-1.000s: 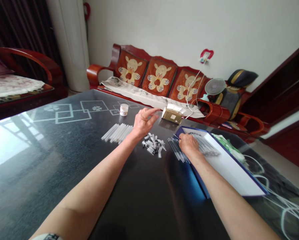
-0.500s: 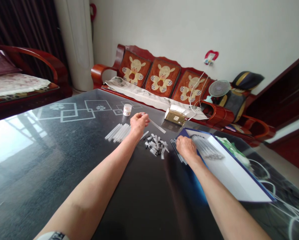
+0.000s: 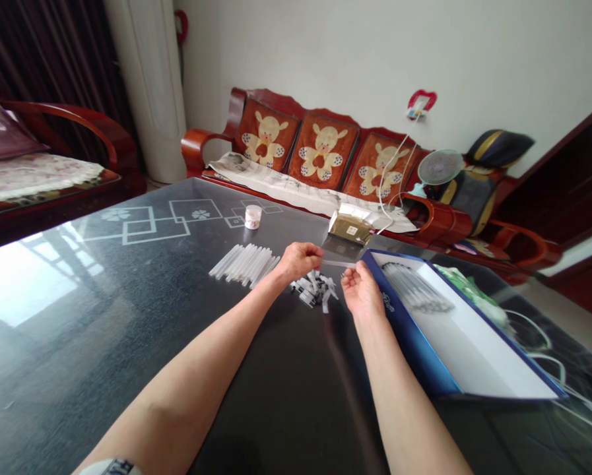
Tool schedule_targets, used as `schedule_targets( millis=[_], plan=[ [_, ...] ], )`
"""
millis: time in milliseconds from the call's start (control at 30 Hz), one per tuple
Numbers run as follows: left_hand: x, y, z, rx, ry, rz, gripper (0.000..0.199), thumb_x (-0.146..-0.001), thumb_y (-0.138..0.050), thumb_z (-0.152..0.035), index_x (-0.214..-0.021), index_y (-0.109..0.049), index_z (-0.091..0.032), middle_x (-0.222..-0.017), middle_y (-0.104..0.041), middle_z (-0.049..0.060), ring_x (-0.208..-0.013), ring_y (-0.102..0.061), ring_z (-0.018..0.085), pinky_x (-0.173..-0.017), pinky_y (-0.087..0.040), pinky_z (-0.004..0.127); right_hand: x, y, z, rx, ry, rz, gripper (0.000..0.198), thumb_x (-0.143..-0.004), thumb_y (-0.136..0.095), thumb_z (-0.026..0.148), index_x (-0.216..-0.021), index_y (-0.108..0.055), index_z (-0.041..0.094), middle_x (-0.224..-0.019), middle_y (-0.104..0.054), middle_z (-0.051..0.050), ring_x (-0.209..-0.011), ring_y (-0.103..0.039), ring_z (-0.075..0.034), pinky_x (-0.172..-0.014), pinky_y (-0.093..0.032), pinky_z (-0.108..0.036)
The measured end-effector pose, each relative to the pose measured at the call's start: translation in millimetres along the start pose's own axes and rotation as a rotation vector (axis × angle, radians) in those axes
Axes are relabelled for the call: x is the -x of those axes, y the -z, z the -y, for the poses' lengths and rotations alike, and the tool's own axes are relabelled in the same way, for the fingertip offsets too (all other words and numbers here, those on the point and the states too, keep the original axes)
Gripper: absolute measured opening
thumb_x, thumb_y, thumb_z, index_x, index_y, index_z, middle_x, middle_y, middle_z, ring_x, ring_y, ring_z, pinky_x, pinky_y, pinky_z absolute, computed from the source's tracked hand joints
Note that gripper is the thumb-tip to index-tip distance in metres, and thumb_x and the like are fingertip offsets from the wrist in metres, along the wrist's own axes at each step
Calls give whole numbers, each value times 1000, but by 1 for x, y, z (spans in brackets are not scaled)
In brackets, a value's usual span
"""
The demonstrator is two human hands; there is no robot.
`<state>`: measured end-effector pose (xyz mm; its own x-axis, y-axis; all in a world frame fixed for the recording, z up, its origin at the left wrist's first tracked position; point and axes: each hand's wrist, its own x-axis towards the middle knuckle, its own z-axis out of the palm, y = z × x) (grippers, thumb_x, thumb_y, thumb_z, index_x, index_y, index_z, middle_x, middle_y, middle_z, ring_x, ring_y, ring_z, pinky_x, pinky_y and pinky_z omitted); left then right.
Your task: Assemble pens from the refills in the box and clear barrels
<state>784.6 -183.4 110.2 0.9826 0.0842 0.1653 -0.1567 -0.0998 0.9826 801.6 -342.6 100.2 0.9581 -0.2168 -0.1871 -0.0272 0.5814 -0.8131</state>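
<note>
My left hand (image 3: 303, 259) is closed on a thin translucent white pen barrel (image 3: 338, 263), which points to the right. My right hand (image 3: 361, 285) is closed at the barrel's right end, with its fingers pinched on what looks like a pen refill, mostly hidden by them. A small dark tip shows beside its fingers. Between and below the hands lies a heap of small white and black pen parts (image 3: 311, 290). Left of my left hand, a row of translucent white pen barrels (image 3: 243, 262) lies side by side on the dark glossy table (image 3: 177, 290).
Right of my right hand stands an open blue box (image 3: 424, 349) with white inside, holding a bundle of grey refills (image 3: 417, 287). A small white jar (image 3: 253, 216), a tissue box (image 3: 351, 227), a green and white packet (image 3: 471, 293) and white cables (image 3: 538, 330) are farther out.
My right hand has left the refills beside the blue box and moved up to the barrel's end. My left hand has shifted right and slightly down, and the barrel is now nearly level.
</note>
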Motion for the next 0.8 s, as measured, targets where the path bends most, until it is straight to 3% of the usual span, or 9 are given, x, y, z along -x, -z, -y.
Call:
schedule_targets(
  millis=[133, 233, 300, 500, 633, 800],
  plan=[
    [7, 4, -4, -366, -55, 318, 16, -76, -55, -25, -76, -71, -19, -57, -64, -4, -46, -57, 10, -51, -43, 18, -1, 6, -4, 57, 69, 66, 21, -72, -69, 19, -90, -58, 20, -73, -69, 5, -56, -61, -6, -48, -46, -15],
    [12, 0, -7, -409, -55, 393, 30, -84, -48, -33, -66, -68, -19, -54, -63, -4, -41, -52, 8, -49, -41, 17, 3, 5, -11, 99, 69, 155, 24, -72, -69, 19, -94, -60, 20, -83, -72, 1, -62, -63, -8, -51, -47, -17],
    [13, -4, -7, -444, -48, 361, 33, -87, -46, -34, -68, -67, -18, -55, -63, -3, -43, -53, 9, -50, -42, 18, 5, 2, -16, 89, 55, 212, 25, -72, -69, 19, -96, -60, 20, -87, -73, -1, -66, -65, -9, -54, -49, -18],
    [21, -20, -5, -885, -275, 20, 28, -91, -43, -33, -86, -66, -18, -81, -69, 7, -79, -66, 20, -71, -48, 28, 7, -1, -24, 17, 25, 219, 20, -78, -67, 34, -85, -62, 17, -81, -71, 0, -66, -64, -9, -58, -51, -19],
    [29, -33, 1, -1073, -299, -4, 20, -92, -42, -24, -97, -60, -16, -93, -65, 9, -83, -66, 20, -72, -49, 28, 5, 1, -30, -14, 54, 211, 27, -72, -73, 39, -78, -59, 17, -73, -69, 1, -63, -64, -9, -58, -52, -20],
    [35, -43, 9, -1131, -333, -11, 22, -95, -37, -24, -99, -58, -16, -94, -61, 10, -87, -65, 23, -70, -51, 32, 1, 2, -36, -23, 63, 154, 27, -70, -76, 36, -77, -58, 17, -71, -69, 2, -61, -65, -9, -57, -53, -20]
  ],
)
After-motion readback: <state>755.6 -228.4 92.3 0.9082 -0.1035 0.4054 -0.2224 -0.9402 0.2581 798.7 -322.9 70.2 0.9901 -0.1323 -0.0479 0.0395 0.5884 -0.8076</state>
